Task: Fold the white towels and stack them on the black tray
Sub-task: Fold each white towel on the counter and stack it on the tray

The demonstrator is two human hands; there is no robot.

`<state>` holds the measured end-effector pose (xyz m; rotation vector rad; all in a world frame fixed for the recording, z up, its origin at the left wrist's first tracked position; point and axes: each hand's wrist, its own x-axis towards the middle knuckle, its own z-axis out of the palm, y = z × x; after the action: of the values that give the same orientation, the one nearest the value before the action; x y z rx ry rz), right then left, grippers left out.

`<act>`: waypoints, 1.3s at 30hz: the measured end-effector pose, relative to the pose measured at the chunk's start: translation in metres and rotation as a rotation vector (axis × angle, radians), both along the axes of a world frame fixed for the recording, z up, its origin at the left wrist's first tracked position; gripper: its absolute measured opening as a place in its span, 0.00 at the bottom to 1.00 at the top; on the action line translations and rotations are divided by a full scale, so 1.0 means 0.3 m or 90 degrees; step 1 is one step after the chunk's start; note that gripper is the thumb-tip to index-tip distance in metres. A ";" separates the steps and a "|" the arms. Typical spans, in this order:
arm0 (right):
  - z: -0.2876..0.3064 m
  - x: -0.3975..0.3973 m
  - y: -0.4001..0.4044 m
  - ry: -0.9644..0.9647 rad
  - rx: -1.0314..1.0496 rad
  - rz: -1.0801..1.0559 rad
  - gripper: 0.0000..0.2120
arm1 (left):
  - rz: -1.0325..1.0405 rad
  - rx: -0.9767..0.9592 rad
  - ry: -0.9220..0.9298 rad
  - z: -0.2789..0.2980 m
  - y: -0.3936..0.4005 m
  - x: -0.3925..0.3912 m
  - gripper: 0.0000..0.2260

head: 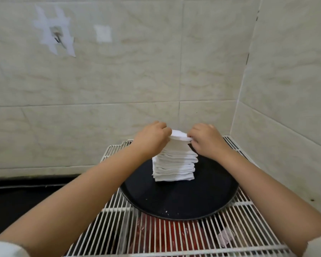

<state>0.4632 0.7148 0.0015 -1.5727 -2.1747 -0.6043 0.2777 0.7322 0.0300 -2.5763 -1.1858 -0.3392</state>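
**Top towel going onto a tall stack**

Head view: both hands are meeting over the stack of folded white towels [174, 164], which is standing on the black tray [183, 204]. The tray is sitting on a white wire rack [174, 236] in the corner of a tiled wall [119, 80]. The left hand [152, 140] is pinching the left edge of the top towel [179, 137], fingers curled round it; the right hand [206, 140] is pinching the right edge in the same way. The two hands are close together, with only the towel's width between them. Whether the top towel is resting fully on the pile or hanging just above it cannot be told.

The towels are looking light, soft and limp, so the one in hand will probably be sagging in the middle unless kept taut by its two opposite edges, as it is being held here. The stack is tall and narrow, and its layers are sitting slightly uneven; it is likely to be leaning or toppling under a sideways push, so setting the cloth down squarely and gently seems wise. Under the rack, something red [161, 236] is showing through the wires.
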 end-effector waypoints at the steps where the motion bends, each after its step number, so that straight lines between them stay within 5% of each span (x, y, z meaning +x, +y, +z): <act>1: -0.005 -0.001 -0.008 0.004 -0.024 -0.012 0.06 | 0.009 -0.008 0.008 -0.009 -0.003 0.004 0.12; 6: -0.044 -0.012 -0.057 -0.036 -0.242 -0.048 0.06 | 0.045 -0.076 0.063 -0.084 -0.019 -0.021 0.12; 16: 0.134 -0.302 -0.094 -0.009 -0.180 -0.083 0.20 | 0.191 -0.038 -0.079 -0.029 -0.076 -0.339 0.19; 23: 0.092 -1.074 -0.128 0.001 -0.268 0.097 0.28 | 0.451 -0.079 -0.030 -0.083 -0.306 -1.067 0.27; 39: -0.164 -2.809 -0.546 -0.185 -0.330 0.527 0.31 | 0.973 -0.158 -0.035 -0.302 -1.126 -2.511 0.27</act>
<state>-0.3794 0.5511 -0.0476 -0.6265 -3.0630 0.0105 -0.4757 0.3943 -0.0605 -1.1053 -2.7839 0.1134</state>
